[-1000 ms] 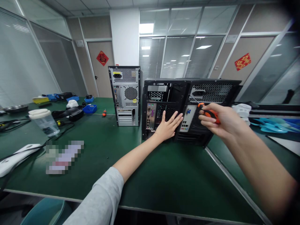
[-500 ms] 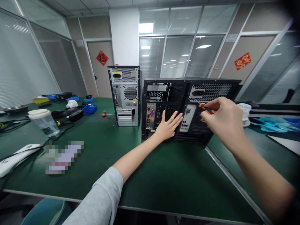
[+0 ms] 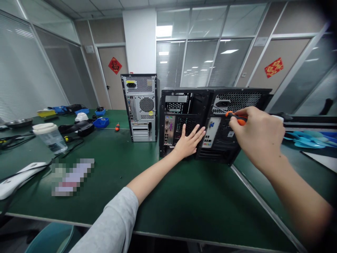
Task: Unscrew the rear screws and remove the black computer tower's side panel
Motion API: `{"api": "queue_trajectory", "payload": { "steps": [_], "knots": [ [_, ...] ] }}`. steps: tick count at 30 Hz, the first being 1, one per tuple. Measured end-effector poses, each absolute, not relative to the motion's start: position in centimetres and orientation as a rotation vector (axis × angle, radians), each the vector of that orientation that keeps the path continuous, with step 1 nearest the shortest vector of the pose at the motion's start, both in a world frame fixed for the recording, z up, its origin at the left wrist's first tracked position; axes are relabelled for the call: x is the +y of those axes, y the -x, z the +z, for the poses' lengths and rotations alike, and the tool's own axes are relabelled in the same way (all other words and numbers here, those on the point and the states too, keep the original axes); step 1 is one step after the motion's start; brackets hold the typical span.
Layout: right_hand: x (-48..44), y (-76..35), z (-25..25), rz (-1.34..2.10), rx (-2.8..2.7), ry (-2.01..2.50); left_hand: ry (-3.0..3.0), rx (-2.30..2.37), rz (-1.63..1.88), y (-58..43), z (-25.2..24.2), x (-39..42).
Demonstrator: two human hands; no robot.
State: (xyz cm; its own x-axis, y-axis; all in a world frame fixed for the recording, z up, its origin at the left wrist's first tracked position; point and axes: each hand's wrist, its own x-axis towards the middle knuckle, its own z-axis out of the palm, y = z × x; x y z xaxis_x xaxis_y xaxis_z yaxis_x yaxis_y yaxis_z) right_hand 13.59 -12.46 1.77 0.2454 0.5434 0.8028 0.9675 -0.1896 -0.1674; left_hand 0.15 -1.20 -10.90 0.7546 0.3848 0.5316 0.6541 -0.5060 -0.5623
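Note:
My right hand [image 3: 259,131] is closed around the orange and black handle of a screwdriver [image 3: 231,115]. Its thin shaft points left at the back of a black computer case [image 3: 223,144], just below the power socket; I cannot tell whether the tip sits in a screw. With fingers spread, my left hand [image 3: 188,141] lies flat against the lower back of a second black computer case [image 3: 193,105], which stands beside the first. Several ports show on the panels of both cases.
A third computer case [image 3: 143,116] with a silver back stands to the left. Farther left are a small orange screwdriver [image 3: 117,127], a blue bin [image 3: 100,122], a lidded cup [image 3: 50,137] and a white device with cable [image 3: 21,179]. Blue items [image 3: 308,139] lie at right.
My right hand has turned its wrist and shifted slightly right, the screwdriver handle moving with it. My left hand and the cases have stayed in place.

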Motion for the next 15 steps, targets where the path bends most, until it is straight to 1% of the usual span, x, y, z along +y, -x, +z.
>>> {"api": "queue_trajectory", "payload": {
  "steps": [3,11,15],
  "knots": [
    [-12.55,-13.51,1.76,-0.841,-1.396,1.871,2.159,-0.793,-0.424,-0.19,-10.86,-1.23],
    [-12.48,-13.82,1.47,-0.959,-1.452,1.773,2.173,-0.791,-0.433,-0.25,-10.92,-1.24],
    [-12.77,-13.50,1.63,-0.978,-1.487,1.831,2.173,-0.788,-0.441,-0.22,-10.97,-1.17]
  ]
}}
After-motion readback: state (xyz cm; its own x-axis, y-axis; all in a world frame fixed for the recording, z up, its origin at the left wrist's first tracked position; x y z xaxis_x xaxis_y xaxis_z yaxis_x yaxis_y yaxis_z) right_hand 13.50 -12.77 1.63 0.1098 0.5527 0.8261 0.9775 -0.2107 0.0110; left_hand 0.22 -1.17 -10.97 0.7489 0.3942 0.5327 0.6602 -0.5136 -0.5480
